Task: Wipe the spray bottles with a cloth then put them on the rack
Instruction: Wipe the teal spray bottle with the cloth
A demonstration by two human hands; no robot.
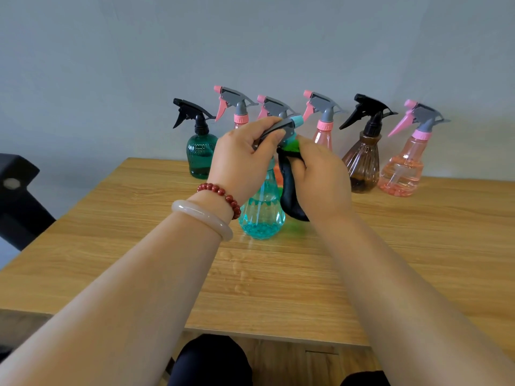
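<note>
A clear teal spray bottle (pixel 262 215) stands on the wooden table (pixel 390 260) in the middle. My left hand (pixel 242 160) grips its grey spray head with the teal nozzle. My right hand (pixel 317 176) holds a dark cloth (pixel 289 196) with a green patch against the trigger and neck, just under the nozzle. Behind, along the wall, stand several more spray bottles: a dark green one (pixel 200 154) with a black head, pink ones (pixel 323 129) partly hidden by my hands, a brown one (pixel 362 165) and a pink one (pixel 401 171) at the right.
Water drops (pixel 237 271) lie on the table in front of the teal bottle. A black chair part (pixel 16 196) stands at the left beside the table. The grey wall runs close behind the bottle row. No rack is in view.
</note>
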